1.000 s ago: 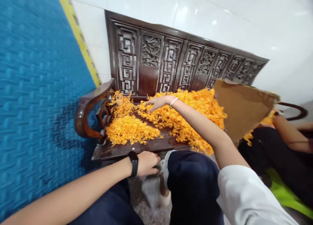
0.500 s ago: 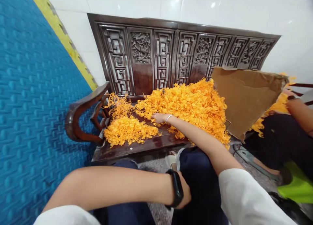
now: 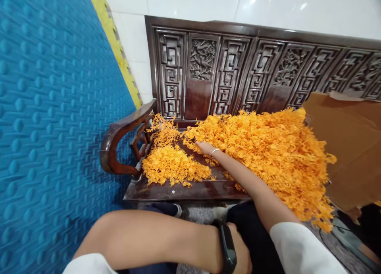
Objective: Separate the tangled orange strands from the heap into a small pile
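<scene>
Hand [image 3: 204,148], curly orange heap [image 3: 276,151], carved wooden bench [image 3: 199,96]

We can read no text, label, brand, number or sign here, neither on the black wristband [image 3: 228,247] nor on the brown cardboard [image 3: 347,151] nor on the carved bench back [image 3: 199,97].

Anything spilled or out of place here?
A white scrap lies on the dark bench near its front edge, its colour standing out. At right, the larger orange pile seems to spill over that edge.
</scene>
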{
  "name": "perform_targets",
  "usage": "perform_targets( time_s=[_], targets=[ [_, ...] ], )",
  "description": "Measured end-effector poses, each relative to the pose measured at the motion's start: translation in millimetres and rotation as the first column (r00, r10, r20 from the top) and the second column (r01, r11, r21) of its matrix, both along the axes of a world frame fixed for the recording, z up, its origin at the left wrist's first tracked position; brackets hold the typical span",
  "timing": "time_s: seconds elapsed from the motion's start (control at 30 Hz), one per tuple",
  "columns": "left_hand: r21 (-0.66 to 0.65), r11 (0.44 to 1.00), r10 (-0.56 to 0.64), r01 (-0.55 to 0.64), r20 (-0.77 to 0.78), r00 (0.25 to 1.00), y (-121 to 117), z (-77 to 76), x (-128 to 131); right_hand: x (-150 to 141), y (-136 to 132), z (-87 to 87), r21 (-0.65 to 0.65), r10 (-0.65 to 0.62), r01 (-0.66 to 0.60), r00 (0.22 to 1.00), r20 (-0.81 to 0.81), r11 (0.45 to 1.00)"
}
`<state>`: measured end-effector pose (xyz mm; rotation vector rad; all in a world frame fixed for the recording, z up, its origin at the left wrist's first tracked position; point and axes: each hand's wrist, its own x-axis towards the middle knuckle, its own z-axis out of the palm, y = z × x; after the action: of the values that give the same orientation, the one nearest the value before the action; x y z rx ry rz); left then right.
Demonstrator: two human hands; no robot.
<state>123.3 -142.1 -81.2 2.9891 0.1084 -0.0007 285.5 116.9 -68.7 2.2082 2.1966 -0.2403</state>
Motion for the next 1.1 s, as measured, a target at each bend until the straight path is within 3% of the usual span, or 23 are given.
perform_targets(
  time_s=[0.03,0.13,0.2,0.47,0.63,0.7,0.77,0.83,0.9,1.0,1.1],
  targets=[
    [0.041,0.997,-0.055,0.058,-0.076,0.996,3.1,12.8,-3.2,4.7,2.4,2.9,0.026,-0.013,0.014,0.999,-0.036,1.0],
    [0.002,0.963,-0.266,0.269,-0.141,0.953,14.5,47.9,-19.6,21.1,6.2,17.8,0.123,-0.081,0.101,0.984,-0.158,0.987],
    [-0.008,0.955,-0.291,0.296,-0.205,0.934,20.8,60.9,-30.8,31.6,5.1,27.4,0.194,-0.133,0.182,0.961,-0.242,0.964],
    [-0.003,0.962,-0.262,0.273,-0.289,0.921,25.9,56.5,-39.5,54.6,-9.1,35.5,0.372,-0.209,0.482,0.789,-0.577,0.793],
    [-0.065,0.946,-0.319,0.318,-0.366,0.874,49.4,71.1,-25.9,59.1,-9.7,48.8,0.322,-0.146,0.681,0.535,-0.832,0.657],
    [-0.03,0.978,-0.208,0.208,-0.245,0.947,73.1,75.2,-15.2,60.4,-10.6,56.4,0.266,-0.105,0.739,0.413,-0.905,0.619],
    [0.052,0.998,0.03,-0.029,-0.003,1.0,106.6,76.7,-1.5,60.9,-12.7,63.1,0.227,-0.046,0.764,0.317,-0.947,0.604],
    [0.069,0.946,0.292,-0.316,0.241,0.926,147.0,78.3,14.7,60.2,-15.8,67.9,0.212,0.018,0.764,0.254,-0.967,0.609],
    [0.049,0.843,0.492,-0.536,0.333,0.805,188.9,82.3,32.1,58.9,-19.6,71.1,0.216,0.074,0.749,0.219,-0.973,0.626],
    [0.041,0.76,0.601,-0.649,0.334,0.726,242.9,90.8,55.5,58.1,-25.4,75.0,0.244,0.13,0.716,0.211,-0.969,0.655],
    [0.045,0.82,0.537,-0.571,0.285,0.794,278.8,91.5,68.3,62.2,-30.5,79.5,0.282,0.169,0.692,0.229,-0.959,0.664]
  ],
)
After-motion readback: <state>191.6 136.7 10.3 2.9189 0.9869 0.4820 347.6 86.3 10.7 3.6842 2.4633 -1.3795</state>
